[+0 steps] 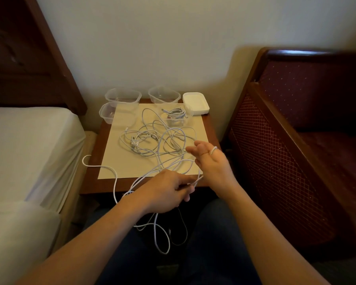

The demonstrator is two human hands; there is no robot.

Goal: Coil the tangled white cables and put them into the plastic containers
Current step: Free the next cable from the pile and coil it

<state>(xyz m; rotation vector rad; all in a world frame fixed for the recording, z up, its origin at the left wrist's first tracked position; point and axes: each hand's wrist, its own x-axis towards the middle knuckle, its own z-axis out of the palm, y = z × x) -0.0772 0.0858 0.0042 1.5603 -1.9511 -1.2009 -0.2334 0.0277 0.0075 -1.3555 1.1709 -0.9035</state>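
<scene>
A tangle of white cables (150,140) lies on a cream mat (115,161) on a small wooden table. One long cable (160,237) hangs off the front edge into my lap. My left hand (169,190) pinches that cable near the table's front edge. My right hand (212,159) is raised with fingers straight, and a turn of the cable is looped round its thumb. Three clear containers stand at the back: one at back left (122,96), one below it (107,114), one at back middle (162,95). A fourth clear container (176,116) holds a coiled cable.
A stack of white lids (195,103) sits at the table's back right corner. A bed with a white sheet (29,140) flanks the table on the left. On the right stands a dark red upholstered chair (296,140). A wall rises right behind the table.
</scene>
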